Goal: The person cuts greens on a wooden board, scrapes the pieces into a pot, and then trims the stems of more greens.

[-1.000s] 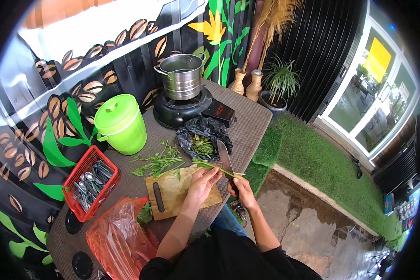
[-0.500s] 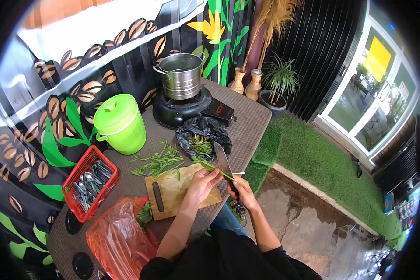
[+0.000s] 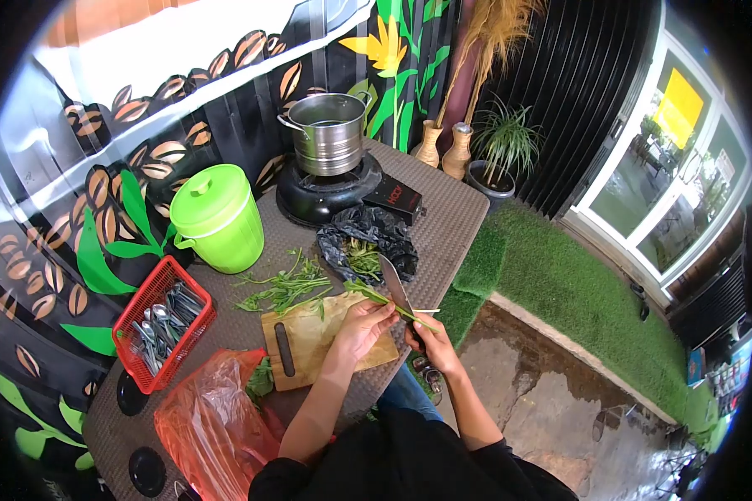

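My left hand [image 3: 362,327] pinches a green vegetable stem [image 3: 378,296] above the cutting board's right part. In my right hand [image 3: 435,341] is a kitchen knife [image 3: 395,285], gripped by its dark handle, its blade slanting up and away and lying against the stem. Below my left hand is the wooden cutting board [image 3: 313,344], with a slot handle at its left. Leafy green stems [image 3: 284,284] lie in a loose pile behind the board. Just beyond the knife sits a crumpled black plastic bag [image 3: 330,244] with cut green pieces [image 3: 363,259] in it.
A steel pot [image 3: 329,150] stands on a black portable stove [image 3: 309,200] at the back. A green lidded bucket [image 3: 226,221], a red basket [image 3: 129,330] of cutlery and an orange plastic bag [image 3: 205,417] occupy the left side. The table edge [image 3: 455,265] runs along the right.
The view has shifted very slightly. Both hands keep their hold on the stem and knife, in nearly the same place.
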Available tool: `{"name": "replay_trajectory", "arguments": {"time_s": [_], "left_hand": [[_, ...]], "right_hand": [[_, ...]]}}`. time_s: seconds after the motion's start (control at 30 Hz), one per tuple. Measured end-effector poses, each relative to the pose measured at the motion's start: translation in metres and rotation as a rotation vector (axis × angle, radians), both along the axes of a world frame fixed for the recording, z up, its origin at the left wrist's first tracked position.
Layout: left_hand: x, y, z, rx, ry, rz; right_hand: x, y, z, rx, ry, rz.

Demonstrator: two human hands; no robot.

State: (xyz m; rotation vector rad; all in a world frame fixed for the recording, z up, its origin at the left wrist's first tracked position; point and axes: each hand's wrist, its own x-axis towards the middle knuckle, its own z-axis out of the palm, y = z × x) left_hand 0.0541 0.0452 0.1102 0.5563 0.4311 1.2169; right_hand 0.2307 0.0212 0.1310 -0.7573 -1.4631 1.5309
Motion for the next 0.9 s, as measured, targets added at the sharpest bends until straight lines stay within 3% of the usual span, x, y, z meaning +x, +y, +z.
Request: {"name": "replay_trajectory", "arguments": {"time_s": [0.17,0.33,0.9], "left_hand": [[-0.008,-0.002,0.012,0.003,0.122,0.033],[-0.009,-0.004,0.029,-0.097,0.068,0.093],[-0.001,-0.005,0.020,-0.103,0.093,0.138]], "right_hand": [[-0.001,0.001,-0.007,-0.031,0.029,0.012],[-0.007,0.003,-0.008,-0.087,0.183,0.024],[-0.011,0.003,-0.009,0.012,0.087,-0.055]]}}
